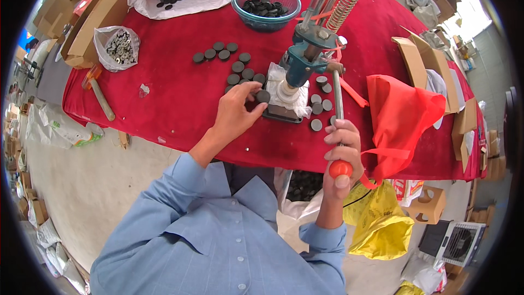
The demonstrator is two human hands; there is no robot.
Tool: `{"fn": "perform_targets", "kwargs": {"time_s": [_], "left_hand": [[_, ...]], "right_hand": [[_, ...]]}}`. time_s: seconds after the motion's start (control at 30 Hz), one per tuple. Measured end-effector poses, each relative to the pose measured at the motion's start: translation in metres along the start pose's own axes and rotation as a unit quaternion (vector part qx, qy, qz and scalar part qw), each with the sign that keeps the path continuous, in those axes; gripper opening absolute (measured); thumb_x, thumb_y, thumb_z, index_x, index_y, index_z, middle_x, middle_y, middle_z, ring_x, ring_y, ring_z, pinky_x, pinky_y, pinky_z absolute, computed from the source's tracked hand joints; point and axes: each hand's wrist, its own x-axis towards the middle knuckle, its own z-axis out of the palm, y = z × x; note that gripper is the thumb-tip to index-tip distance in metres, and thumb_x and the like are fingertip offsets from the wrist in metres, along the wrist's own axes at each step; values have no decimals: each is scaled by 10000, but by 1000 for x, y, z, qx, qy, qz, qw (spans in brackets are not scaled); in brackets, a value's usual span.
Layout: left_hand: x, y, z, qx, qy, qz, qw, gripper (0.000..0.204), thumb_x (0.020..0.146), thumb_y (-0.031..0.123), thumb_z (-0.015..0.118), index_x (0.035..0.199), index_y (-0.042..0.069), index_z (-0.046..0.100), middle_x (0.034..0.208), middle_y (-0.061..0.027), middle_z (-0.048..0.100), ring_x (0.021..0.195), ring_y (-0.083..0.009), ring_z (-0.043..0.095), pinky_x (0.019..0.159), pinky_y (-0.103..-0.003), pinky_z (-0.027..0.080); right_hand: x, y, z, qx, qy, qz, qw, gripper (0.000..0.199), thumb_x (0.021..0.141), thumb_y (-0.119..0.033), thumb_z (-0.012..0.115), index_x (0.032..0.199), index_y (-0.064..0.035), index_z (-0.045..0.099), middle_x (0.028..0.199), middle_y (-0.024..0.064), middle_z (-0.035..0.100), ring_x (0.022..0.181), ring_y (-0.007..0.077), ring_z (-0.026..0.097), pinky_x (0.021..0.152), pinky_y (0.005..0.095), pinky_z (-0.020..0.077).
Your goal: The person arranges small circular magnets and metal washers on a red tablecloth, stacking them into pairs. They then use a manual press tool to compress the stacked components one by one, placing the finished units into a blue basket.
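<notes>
At the left edge of the press's base, my left hand (236, 110) holds a round black cap (263, 96) between thumb and fingers. My right hand (344, 150) is wrapped round the lever (338, 95) of a blue-green hand press (301, 64), by its red ball knob (340, 169). Under the press head sits a pale round fixture (287, 92) on white wrapping. More black caps (238, 66) lie in loose groups left of the press, with several others (316, 108) right of it.
A teal bowl (240, 12) and a white sack (143, 5) hold black caps at the back. Left are a bag of small metal parts (134, 57) and a hammer (101, 98). A red fabric bag (401, 114) lies right of the lever, near cardboard boxes (410, 60).
</notes>
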Motion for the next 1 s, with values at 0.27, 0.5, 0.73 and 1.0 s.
{"fn": "perform_targets", "kwargs": {"time_s": [0.27, 0.5, 0.73, 1.0], "left_hand": [[32, 2, 46, -39, -17, 21, 999, 570, 805, 109, 890, 1307, 41, 629, 1080, -118, 758, 898, -238, 726, 817, -372, 574], [39, 8, 43, -6, -1, 69, 998, 424, 831, 82, 837, 1222, 28, 684, 1162, -154, 720, 1091, -352, 657, 952, -464, 528], [39, -47, 15, 189, -51, 117, 974, 249, 912, 105, 752, 1158, 84, 785, 1210, -57, 734, 1127, -297, 620, 960, -433, 491], [39, -58, -2, 134, -119, 98, 979, 340, 885, 7, 730, 1205, 91, 806, 1231, -72, 759, 1095, -311, 627, 987, -427, 517]], "right_hand": [[92, -33, -14, 39, -44, 61, 996, 618, 1014, -563, 552, 866, 30, 638, 920, 172, 652, 987, 315, 648, 984, 488, 513], [94, -28, -13, 53, -29, 50, 997, 603, 1024, -550, 536, 859, 23, 628, 881, 161, 636, 939, 306, 639, 939, 478, 523], [-9, 4, 10, 24, 43, 2, 999, 705, 1005, -726, 530, 861, -43, 629, 972, 150, 652, 1124, 377, 612, 929, 505, 539], [12, -5, 0, 4, 0, 9, 1000, 699, 1001, -722, 532, 875, -44, 642, 973, 148, 658, 1127, 373, 614, 956, 509, 527]]}}
